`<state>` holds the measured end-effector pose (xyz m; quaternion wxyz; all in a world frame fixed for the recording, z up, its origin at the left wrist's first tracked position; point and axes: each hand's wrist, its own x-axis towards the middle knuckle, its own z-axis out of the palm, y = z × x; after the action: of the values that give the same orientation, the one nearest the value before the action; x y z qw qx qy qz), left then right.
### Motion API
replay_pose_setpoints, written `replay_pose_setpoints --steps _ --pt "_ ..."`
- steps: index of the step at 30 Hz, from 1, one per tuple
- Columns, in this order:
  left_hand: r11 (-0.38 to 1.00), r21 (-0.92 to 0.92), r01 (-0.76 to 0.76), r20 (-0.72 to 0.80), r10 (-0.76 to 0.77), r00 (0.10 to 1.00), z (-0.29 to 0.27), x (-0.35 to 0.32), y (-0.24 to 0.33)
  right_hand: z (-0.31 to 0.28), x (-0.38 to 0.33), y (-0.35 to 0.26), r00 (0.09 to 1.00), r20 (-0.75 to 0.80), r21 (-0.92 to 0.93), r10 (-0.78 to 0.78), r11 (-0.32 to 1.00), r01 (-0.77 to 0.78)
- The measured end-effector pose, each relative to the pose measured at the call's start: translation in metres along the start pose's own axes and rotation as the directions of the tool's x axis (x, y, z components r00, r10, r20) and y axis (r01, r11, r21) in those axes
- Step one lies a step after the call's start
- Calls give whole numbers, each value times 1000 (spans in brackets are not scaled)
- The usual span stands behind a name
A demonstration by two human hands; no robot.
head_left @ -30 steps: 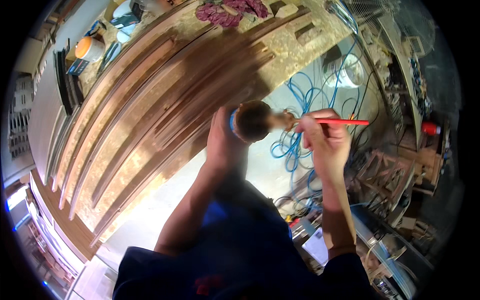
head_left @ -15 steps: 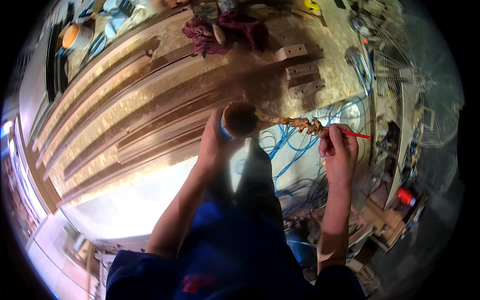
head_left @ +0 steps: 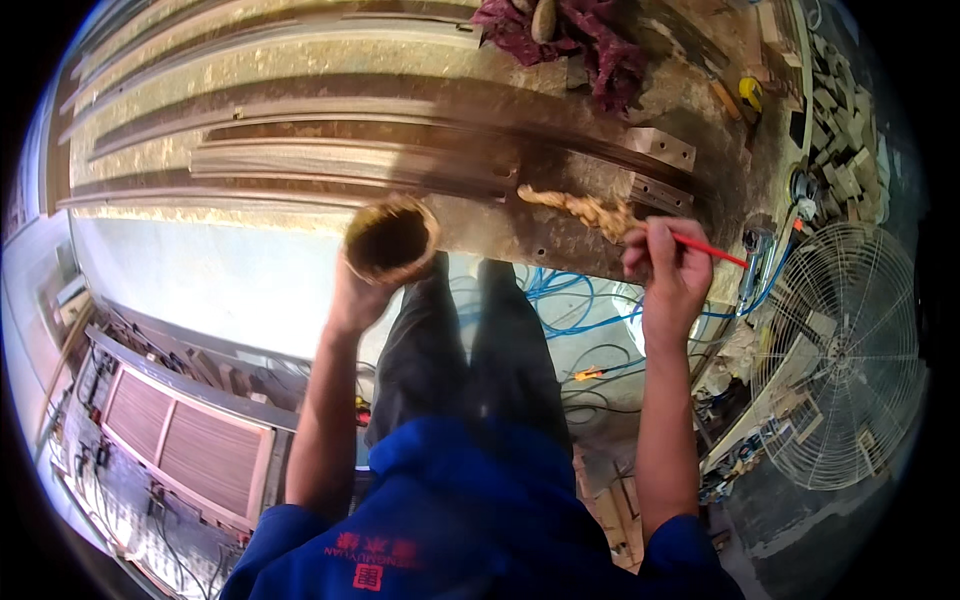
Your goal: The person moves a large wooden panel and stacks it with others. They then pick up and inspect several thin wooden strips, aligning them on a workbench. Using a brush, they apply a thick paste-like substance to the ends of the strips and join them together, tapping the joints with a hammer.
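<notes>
My left hand (head_left: 362, 298) is closed around a cup-like pot (head_left: 432, 236), its rim crusted brown and its inside dark. Between the fingers of my right hand (head_left: 672, 278) is a thin red-handled stick (head_left: 722, 254). Its far end carries a lumpy, tan-brown coating (head_left: 598, 216) and points left over the workbench edge, apart from the pot. Whether bristles lie under the coating I cannot tell. Long wooden strips (head_left: 330, 162) lie on the workbench (head_left: 270, 78) beyond my hands. Past the stick sit wooden blocks with drilled holes (head_left: 662, 150).
A maroon cloth (head_left: 608, 58) and a yellow tape measure (head_left: 750, 92) lie farther back. A round wire-caged fan (head_left: 838, 350) stands at the right. Blue hoses (head_left: 580, 328) trail below the bench edge. A framed wooden panel (head_left: 215, 440) is at the lower left.
The pot in my left hand has moved left, away from the stick. The stick's coated end, earlier at the pot's rim, is now clear of it. My view has shifted.
</notes>
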<state>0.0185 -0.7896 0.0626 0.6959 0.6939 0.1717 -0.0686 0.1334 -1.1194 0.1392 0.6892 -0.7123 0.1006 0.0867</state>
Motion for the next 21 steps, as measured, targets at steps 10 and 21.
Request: replay_pose_setpoints --steps 10,21 --pt "999 15 -43 -19 43 999 -45 64 -16 58 43 18 836 495 -454 -238 749 482" --pt "994 -75 -76 18 78 997 -54 68 -34 61 48 6 887 455 -491 -85 807 329"
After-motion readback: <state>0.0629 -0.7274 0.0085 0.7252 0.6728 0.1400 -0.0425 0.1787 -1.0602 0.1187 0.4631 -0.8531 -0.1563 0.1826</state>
